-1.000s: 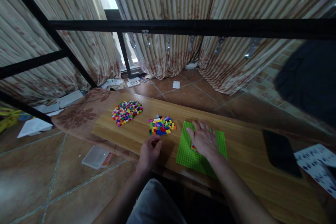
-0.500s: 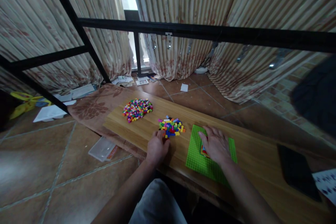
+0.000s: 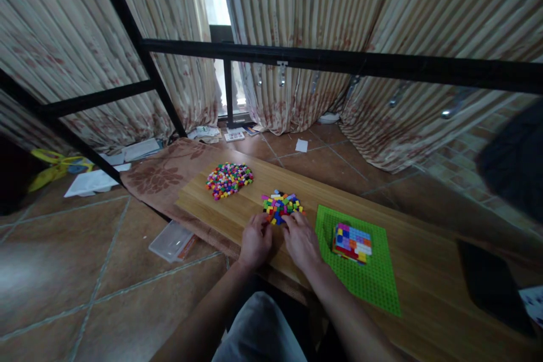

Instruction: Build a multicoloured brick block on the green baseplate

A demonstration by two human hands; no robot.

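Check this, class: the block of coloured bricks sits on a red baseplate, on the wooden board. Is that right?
The colour is wrong: the head view shows the block of coloured bricks sitting on a green baseplate, on the wooden board.

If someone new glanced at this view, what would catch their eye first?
Probably the bright green baseplate right of centre, bearing a multicoloured block of toy bricks. Next, two colourful brick piles to its left on the wooden board, with both hands at the nearer one.

Both hands (image 3: 278,240) hover close together, palms down, fingers curled.
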